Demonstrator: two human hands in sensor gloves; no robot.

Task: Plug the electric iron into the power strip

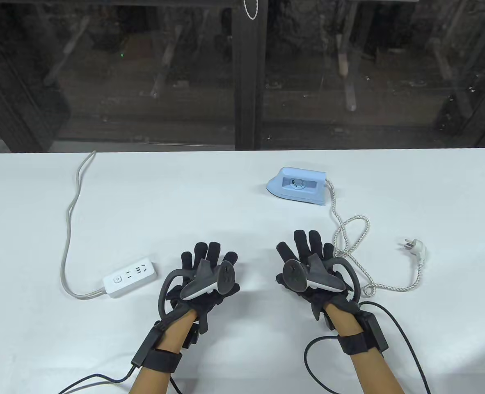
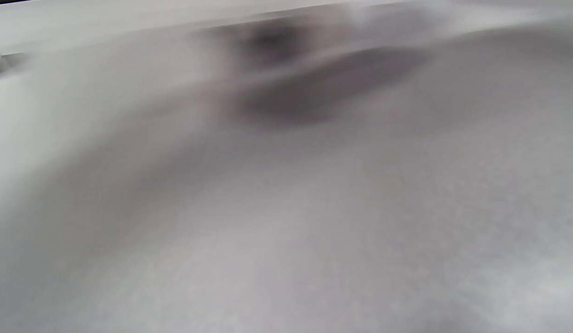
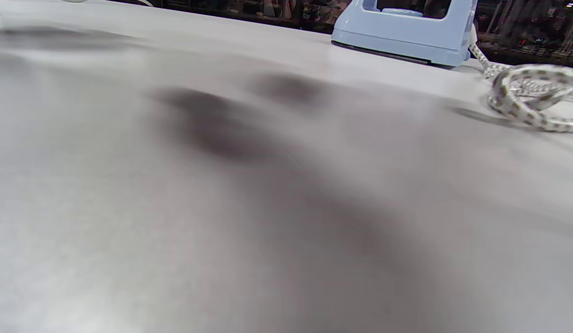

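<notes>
Both hands, left hand (image 1: 203, 279) and right hand (image 1: 312, 273), lie flat with fingers spread, holding nothing; only the table view shows the power strip (image 1: 130, 277) left, the plug (image 1: 415, 248) right, the iron (image 1: 298, 186) beyond near the far edge.

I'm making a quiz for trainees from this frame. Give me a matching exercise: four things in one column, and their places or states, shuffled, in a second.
Things:
1. iron
2. plug
3. power strip
4. right hand

Places or states:
A. lies loose at the table's right, prongs pointing left
B. flat over the table, fingers spread, holding nothing
C. stands on its soleplate at the far right of centre
D. lies left of the left hand, sockets bare

Pairs: 1-C, 2-A, 3-D, 4-B
</notes>
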